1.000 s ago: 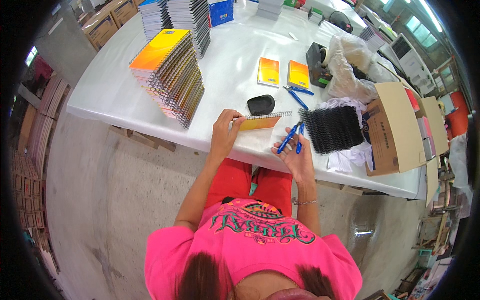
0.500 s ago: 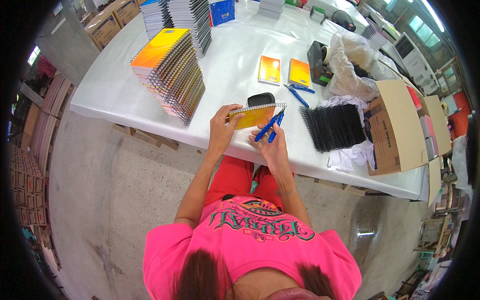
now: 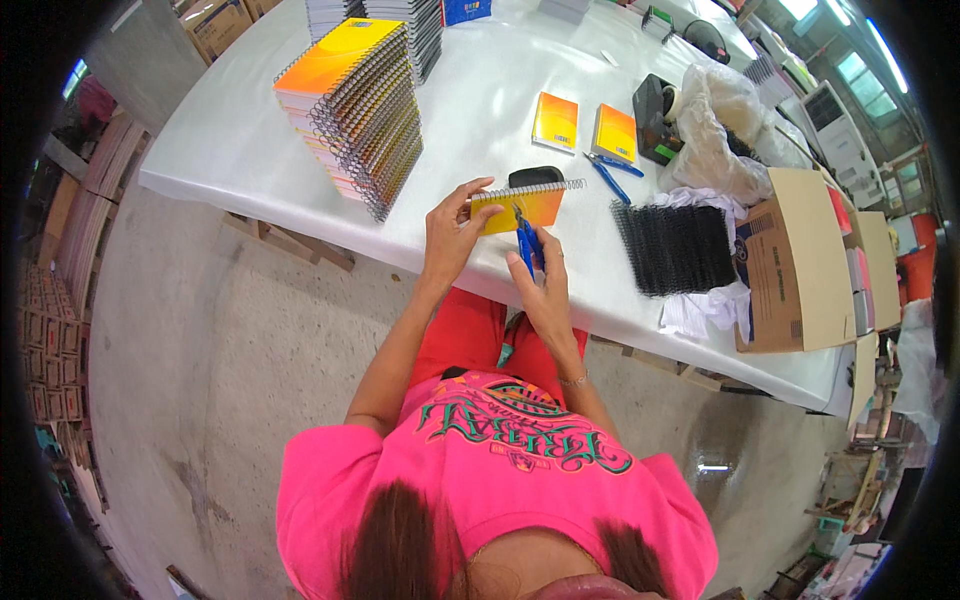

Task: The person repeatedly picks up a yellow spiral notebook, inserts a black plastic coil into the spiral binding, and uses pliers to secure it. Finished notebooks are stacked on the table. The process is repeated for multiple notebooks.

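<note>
My left hand (image 3: pixel 458 226) grips the left end of a small orange and yellow spiral notebook (image 3: pixel 542 206), its wire coil along the upper edge. The coil sticks out past the notebook's right end. In my right hand (image 3: pixel 543 280) is a pair of blue-handled cutting pliers (image 3: pixel 529 246), its jaws pointing up in front of the cover. Whether the jaws touch the notebook I cannot tell. Just behind the notebook lies a black oval object (image 3: pixel 536 177), partly hidden by it.
A tall stack of coiled notebooks (image 3: pixel 350 110) stands at left. Beyond the hands lie two orange books (image 3: pixel 556 122) and a second blue-handled pliers (image 3: pixel 612 172). To the right are black plastic coils (image 3: pixel 675 250), a cardboard box (image 3: pixel 790 270) and a crumpled plastic bag (image 3: pixel 712 135).
The pliers have moved left from the coil's right end to the front of the cover. My right hand has closed further round the handles. The view has shifted slightly.
</note>
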